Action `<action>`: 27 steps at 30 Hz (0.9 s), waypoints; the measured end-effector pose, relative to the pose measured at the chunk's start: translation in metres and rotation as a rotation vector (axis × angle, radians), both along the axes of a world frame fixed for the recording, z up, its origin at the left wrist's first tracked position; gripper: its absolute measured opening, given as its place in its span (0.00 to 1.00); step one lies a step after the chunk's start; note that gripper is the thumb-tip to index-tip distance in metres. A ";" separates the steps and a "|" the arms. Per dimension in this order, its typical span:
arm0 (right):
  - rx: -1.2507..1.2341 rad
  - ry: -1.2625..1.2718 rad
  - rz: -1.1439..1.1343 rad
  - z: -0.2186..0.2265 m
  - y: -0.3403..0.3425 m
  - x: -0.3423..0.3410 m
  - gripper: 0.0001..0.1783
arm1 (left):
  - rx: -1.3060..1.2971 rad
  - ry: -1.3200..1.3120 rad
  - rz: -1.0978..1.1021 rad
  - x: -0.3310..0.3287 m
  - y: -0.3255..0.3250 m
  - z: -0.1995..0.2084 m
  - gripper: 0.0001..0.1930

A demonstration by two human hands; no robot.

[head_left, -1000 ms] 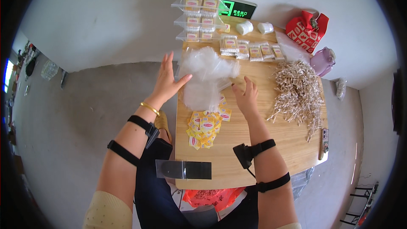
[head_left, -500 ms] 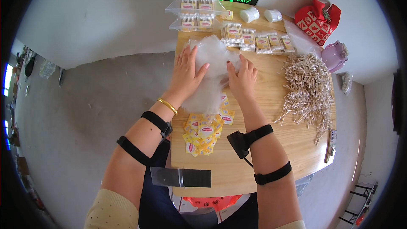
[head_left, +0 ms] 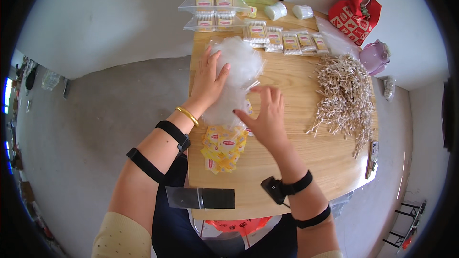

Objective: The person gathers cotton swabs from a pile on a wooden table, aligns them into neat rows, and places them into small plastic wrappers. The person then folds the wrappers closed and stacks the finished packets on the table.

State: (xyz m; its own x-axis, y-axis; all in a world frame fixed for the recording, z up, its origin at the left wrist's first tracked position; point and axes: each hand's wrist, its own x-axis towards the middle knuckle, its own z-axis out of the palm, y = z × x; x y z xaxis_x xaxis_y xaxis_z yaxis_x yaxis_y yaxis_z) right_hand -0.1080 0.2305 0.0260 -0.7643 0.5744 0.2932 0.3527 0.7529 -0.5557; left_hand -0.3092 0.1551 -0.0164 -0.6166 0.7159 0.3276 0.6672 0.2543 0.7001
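A heap of clear plastic bags (head_left: 237,59) lies at the left side of the wooden table. My left hand (head_left: 209,79) rests on its left edge, fingers spread. Beside the heap's right edge is my right hand (head_left: 268,114), thumb and index finger wide apart and the other fingers curled a little. I see nothing held in it; its index fingertip is close to a bag edge. Just below the bags lie several yellow printed cards (head_left: 222,145), some partly under the plastic.
Loose cotton swabs (head_left: 344,95) are piled at the right. Bagged swab packs (head_left: 256,32) line the back, with more packs stacked on clear shelves (head_left: 205,2). Also around: white rolls (head_left: 276,11), a red bag (head_left: 356,19), a purple jug (head_left: 375,57), a clear-and-black piece (head_left: 217,198).
My right hand has come off the bags and moved down toward me, its fingers opening apart. My left hand stays on the heap. The whole view has shifted slightly.
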 end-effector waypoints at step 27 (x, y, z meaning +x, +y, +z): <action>-0.288 -0.023 0.045 -0.015 0.034 0.012 0.15 | -0.310 0.300 -0.197 -0.023 -0.008 0.005 0.45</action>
State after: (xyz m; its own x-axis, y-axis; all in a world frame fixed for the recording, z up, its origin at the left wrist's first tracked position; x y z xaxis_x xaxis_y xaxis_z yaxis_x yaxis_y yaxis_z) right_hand -0.0960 0.2646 0.0109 -0.7955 0.5968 0.1051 0.3378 0.5807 -0.7408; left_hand -0.3321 0.1469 -0.0119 -0.3704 0.9018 0.2227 0.8850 0.2697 0.3796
